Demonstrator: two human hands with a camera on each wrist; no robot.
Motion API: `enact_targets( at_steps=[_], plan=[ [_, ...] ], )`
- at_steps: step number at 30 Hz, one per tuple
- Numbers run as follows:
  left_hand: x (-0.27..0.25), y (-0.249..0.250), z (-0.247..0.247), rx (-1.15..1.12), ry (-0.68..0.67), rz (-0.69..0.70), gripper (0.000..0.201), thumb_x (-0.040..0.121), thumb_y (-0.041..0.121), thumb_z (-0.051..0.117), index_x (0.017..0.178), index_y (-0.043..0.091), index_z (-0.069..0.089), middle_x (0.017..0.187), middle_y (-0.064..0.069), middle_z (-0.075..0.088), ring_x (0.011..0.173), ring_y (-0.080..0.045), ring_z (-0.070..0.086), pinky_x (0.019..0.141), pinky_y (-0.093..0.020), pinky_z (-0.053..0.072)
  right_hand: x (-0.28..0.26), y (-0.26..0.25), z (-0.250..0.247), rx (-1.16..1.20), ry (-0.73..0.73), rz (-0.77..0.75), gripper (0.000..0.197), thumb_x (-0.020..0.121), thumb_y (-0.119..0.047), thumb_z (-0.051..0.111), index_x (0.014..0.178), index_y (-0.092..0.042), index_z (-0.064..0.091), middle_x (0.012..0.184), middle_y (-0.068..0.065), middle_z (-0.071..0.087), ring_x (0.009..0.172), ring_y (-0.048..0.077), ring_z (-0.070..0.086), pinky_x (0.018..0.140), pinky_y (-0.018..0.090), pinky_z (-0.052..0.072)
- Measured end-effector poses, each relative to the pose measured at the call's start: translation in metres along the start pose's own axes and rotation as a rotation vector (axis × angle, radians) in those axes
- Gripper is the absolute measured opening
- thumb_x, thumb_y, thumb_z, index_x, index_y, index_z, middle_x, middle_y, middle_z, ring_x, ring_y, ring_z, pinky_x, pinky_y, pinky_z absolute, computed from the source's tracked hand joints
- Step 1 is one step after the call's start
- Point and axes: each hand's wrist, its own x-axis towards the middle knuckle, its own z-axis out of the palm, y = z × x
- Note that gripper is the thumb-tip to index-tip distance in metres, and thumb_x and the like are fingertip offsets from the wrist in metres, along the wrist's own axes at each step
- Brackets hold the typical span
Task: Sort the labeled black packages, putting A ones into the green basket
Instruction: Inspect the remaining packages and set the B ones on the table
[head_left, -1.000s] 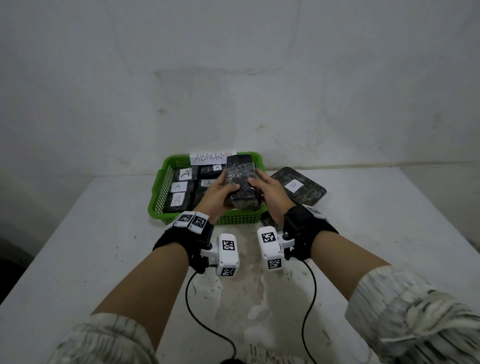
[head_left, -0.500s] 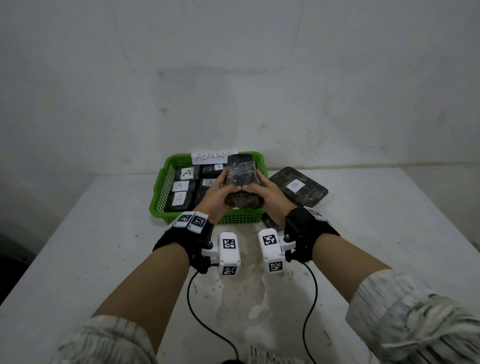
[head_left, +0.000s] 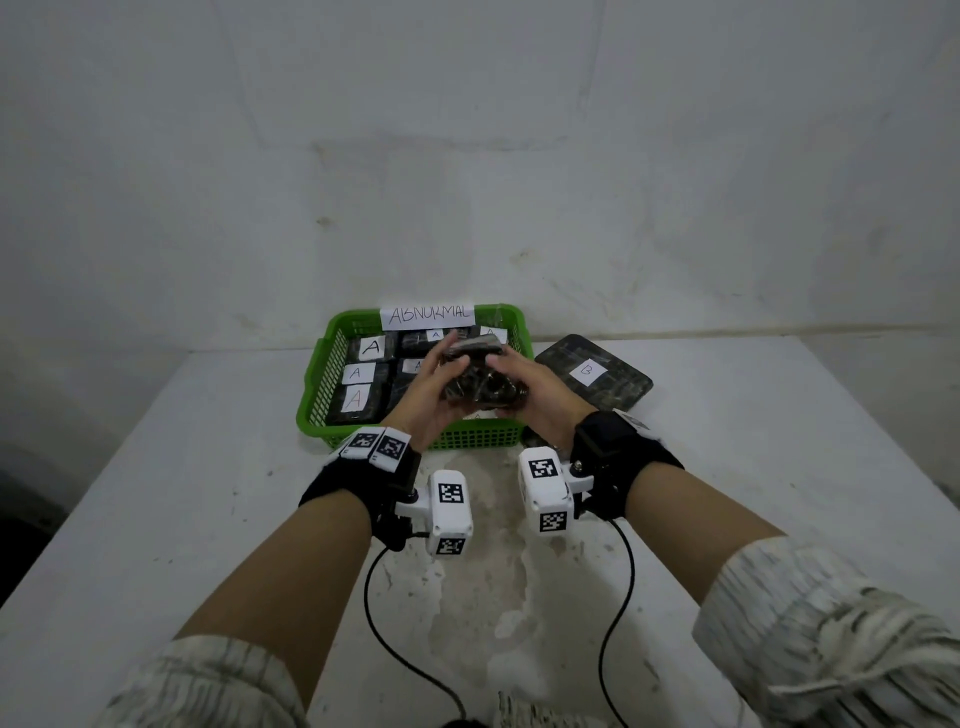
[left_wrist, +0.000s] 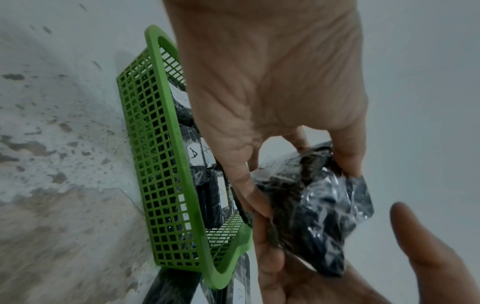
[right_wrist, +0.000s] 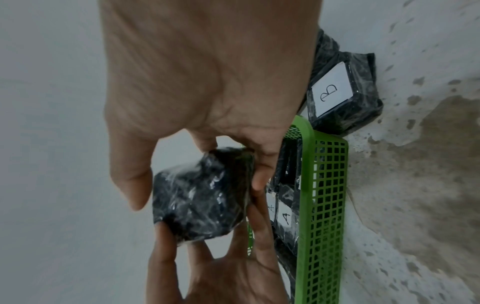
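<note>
Both hands hold one black plastic-wrapped package (head_left: 475, 376) over the front right part of the green basket (head_left: 318, 379). My left hand (head_left: 434, 382) grips its left side and my right hand (head_left: 522, 382) grips its right side. In the left wrist view, thumb and fingers pinch the crinkled package (left_wrist: 319, 205) beside the basket (left_wrist: 155, 164). The right wrist view shows the package (right_wrist: 202, 197) between my right hand (right_wrist: 207, 82) and left hand (right_wrist: 221, 267). I cannot read its label. Several packages marked A (head_left: 358, 400) lie in the basket.
A black package marked B (head_left: 592, 374) lies on the white table right of the basket; another B package (right_wrist: 337, 92) sits by the basket's near right corner. A paper sign reading ABNORMAL (head_left: 428, 314) stands on the basket's far rim. A wall rises behind.
The package stood upright between my hands a second ago; it has since tipped forward and sunk lower over the basket. Both hands kept their hold.
</note>
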Motion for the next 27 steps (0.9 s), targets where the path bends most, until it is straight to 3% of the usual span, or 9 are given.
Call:
enact_targets(
  at_steps=[2,6,9,12,14,17,19,21,27],
  plan=[
    [0.0007,0.0013,-0.0019,-0.008,0.02,0.002,0.04,0.096,0.015,0.047,0.133,0.032,0.043,0.126,-0.009,0.05,0.1,-0.029,0.057,0.056,-0.027,0.055,0.0013,0.0027,-0.0003,-0.015,0.046,-0.02,0.056,0.082,-0.029,0.067,0.135,-0.018,0.053,0.11,0.008,0.065,0.095,0.027,0.058,0.069,0.028,0.043],
    [0.0017,-0.0013,-0.002,0.016,-0.002,0.016,0.041,0.096,0.013,0.048,0.134,0.029,0.044,0.123,-0.01,0.053,0.096,-0.03,0.06,0.057,-0.027,0.055,0.0032,0.0062,0.0008,-0.025,0.163,-0.069,0.042,0.089,-0.031,0.065,0.127,-0.015,0.058,0.118,0.011,0.066,0.1,0.027,0.065,0.081,0.034,0.052],
    [0.0027,-0.0031,-0.0004,0.049,0.0,0.049,0.029,0.095,0.012,0.048,0.121,0.024,0.049,0.12,-0.008,0.052,0.096,-0.027,0.061,0.066,-0.032,0.058,0.0034,0.0062,0.0045,-0.042,0.229,-0.116,0.032,0.09,-0.031,0.064,0.117,-0.013,0.062,0.114,0.011,0.066,0.097,0.021,0.066,0.084,0.034,0.056],
    [0.0032,-0.0034,0.0002,0.067,0.012,0.06,0.019,0.095,0.01,0.049,0.108,0.023,0.051,0.115,-0.008,0.053,0.094,-0.026,0.061,0.062,-0.03,0.057,0.0041,0.0058,0.0082,-0.078,0.268,-0.149,0.027,0.092,-0.027,0.063,0.112,-0.009,0.064,0.108,0.012,0.068,0.093,0.02,0.066,0.082,0.034,0.056],
    [0.0051,-0.0044,0.0012,0.111,0.047,0.071,0.019,0.093,0.009,0.052,0.108,0.02,0.049,0.118,-0.013,0.053,0.094,-0.025,0.061,0.062,-0.031,0.057,0.0058,0.0062,0.0093,-0.099,0.288,-0.147,0.032,0.091,-0.028,0.063,0.114,-0.005,0.065,0.11,0.015,0.068,0.095,0.025,0.067,0.08,0.037,0.056],
    [0.0085,-0.0073,0.0003,0.202,0.122,0.097,0.023,0.093,0.01,0.053,0.113,0.017,0.043,0.115,-0.016,0.056,0.09,-0.024,0.063,0.073,-0.04,0.055,0.0075,0.0059,0.0078,-0.126,0.258,-0.091,0.038,0.091,-0.028,0.064,0.121,-0.006,0.063,0.114,0.015,0.068,0.094,0.027,0.067,0.082,0.038,0.056],
    [0.0089,-0.0079,-0.0003,0.207,0.136,0.103,0.021,0.093,0.01,0.052,0.11,0.018,0.044,0.113,-0.014,0.057,0.088,-0.024,0.062,0.076,-0.042,0.053,0.0056,0.0041,0.0055,-0.139,0.172,-0.054,0.038,0.092,-0.018,0.061,0.129,-0.01,0.059,0.111,0.01,0.068,0.088,0.021,0.066,0.081,0.032,0.055],
    [0.0085,-0.006,-0.0013,0.201,0.14,0.103,0.02,0.094,0.009,0.051,0.11,0.019,0.046,0.108,-0.009,0.058,0.086,-0.023,0.062,0.071,-0.039,0.052,0.0039,0.0046,0.0041,-0.134,0.116,-0.044,0.042,0.093,-0.008,0.057,0.134,-0.011,0.053,0.109,0.01,0.065,0.085,0.018,0.065,0.076,0.025,0.054],
    [0.0054,-0.002,-0.0026,0.178,0.064,0.043,0.04,0.09,-0.002,0.046,0.123,0.021,0.045,0.109,-0.008,0.056,0.088,-0.022,0.058,0.066,-0.032,0.049,0.0028,0.0103,0.0031,-0.091,0.144,-0.039,0.042,0.093,-0.004,0.056,0.135,-0.007,0.052,0.107,0.013,0.064,0.083,0.022,0.061,0.072,0.026,0.05]
  ],
)
